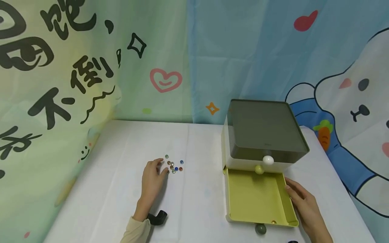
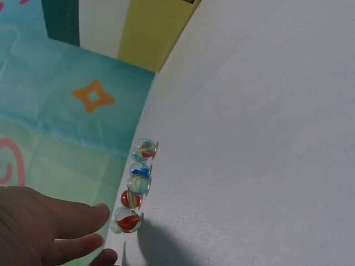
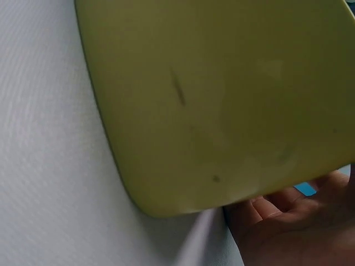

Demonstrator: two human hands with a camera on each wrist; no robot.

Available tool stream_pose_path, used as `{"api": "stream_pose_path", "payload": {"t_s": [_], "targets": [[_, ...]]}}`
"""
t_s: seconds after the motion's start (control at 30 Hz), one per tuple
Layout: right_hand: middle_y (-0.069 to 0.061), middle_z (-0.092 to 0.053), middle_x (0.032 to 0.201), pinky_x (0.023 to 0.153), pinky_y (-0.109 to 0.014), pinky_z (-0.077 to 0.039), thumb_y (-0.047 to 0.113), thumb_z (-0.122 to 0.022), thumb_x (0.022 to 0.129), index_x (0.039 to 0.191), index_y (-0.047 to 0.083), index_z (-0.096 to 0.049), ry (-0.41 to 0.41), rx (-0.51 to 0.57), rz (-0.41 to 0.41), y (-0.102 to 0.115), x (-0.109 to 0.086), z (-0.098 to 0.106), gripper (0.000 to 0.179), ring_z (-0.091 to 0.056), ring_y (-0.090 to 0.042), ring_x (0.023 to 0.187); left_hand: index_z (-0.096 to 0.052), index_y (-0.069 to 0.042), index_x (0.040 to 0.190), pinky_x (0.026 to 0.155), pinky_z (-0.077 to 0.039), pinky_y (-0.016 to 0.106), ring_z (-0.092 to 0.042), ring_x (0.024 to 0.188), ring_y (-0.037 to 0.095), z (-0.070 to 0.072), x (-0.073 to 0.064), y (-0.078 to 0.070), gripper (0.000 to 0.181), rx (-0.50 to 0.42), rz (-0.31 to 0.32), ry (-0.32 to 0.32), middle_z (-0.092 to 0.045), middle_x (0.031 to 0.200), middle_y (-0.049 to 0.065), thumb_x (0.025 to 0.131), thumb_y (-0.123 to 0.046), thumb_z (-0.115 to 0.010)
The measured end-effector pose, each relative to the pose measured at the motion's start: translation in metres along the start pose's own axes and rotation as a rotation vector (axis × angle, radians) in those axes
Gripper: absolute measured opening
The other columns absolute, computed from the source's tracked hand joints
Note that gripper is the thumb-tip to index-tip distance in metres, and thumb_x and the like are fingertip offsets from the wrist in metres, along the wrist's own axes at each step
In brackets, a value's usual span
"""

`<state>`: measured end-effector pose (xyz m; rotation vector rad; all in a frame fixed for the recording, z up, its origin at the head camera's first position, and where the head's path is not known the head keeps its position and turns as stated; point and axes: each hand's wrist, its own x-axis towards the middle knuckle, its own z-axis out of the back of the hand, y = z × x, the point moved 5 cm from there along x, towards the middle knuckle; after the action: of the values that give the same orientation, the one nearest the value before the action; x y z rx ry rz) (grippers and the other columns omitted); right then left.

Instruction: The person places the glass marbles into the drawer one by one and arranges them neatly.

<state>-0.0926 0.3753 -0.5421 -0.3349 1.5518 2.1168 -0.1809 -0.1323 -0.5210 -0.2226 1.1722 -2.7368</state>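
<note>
Several glass marbles [image 1: 172,167] lie in a loose cluster on the white table. My left hand [image 1: 153,178] is just left of them, thumb and fingers apart and their tips close to the nearest marbles. In the left wrist view, a marble with a red swirl [image 2: 128,220] sits just beyond the fingertips. On the right, my right hand [image 1: 307,206] rests against the right side of a yellow-green drawer [image 1: 255,199], fingertips at its rim. The drawer is pulled out, with one small amber marble [image 1: 274,222] near its front edge.
Above the drawer is the cabinet's upper part [image 1: 267,126], with a dark translucent top and a white knob [image 1: 268,160]. A dark green knob [image 1: 260,228] sticks out of the drawer's front. A printed curtain [image 1: 212,60] hangs behind the table. A black strap [image 1: 158,217] is on the left wrist.
</note>
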Motion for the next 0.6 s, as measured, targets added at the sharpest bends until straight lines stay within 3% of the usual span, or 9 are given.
{"api": "stream_pose_path", "payload": {"t_s": [0.2,0.37,0.6], "targets": [[-0.009,-0.023,0.171,0.085,-0.005,-0.045,0.061,-0.052,0.103,0.168,0.018,-0.021,0.036,-0.010,-0.050,0.0008,-0.0001,-0.0007,0.083,-0.041,0.017,0.112,-0.069,0.003,0.128,0.085,-0.049,0.046,-0.061,0.099,0.032,-0.0036,0.0018,-0.0011,0.045,0.064,0.003,0.051,-0.066,0.114,0.022,0.089,-0.014,-0.081],[-0.012,-0.014,0.176,0.084,-0.004,-0.044,0.065,-0.050,0.101,0.168,0.020,-0.018,0.048,-0.019,-0.079,0.0004,0.0020,-0.0005,0.087,-0.038,0.000,0.132,-0.072,0.004,0.122,0.091,-0.050,0.050,-0.062,0.106,0.035,-0.0037,0.0016,-0.0017,0.041,0.074,0.008,0.082,-0.065,0.118,0.024,0.088,-0.015,-0.082],[-0.014,-0.015,0.176,0.086,-0.006,-0.044,0.067,-0.050,0.101,0.168,0.018,-0.018,0.045,-0.036,-0.077,0.0009,0.0031,0.0004,0.089,-0.041,-0.001,0.131,-0.076,0.003,0.110,0.092,-0.051,0.052,-0.062,0.106,0.036,-0.0009,-0.0025,-0.0027,0.030,0.051,0.000,0.089,-0.063,0.119,0.024,0.086,-0.012,-0.083]]}}
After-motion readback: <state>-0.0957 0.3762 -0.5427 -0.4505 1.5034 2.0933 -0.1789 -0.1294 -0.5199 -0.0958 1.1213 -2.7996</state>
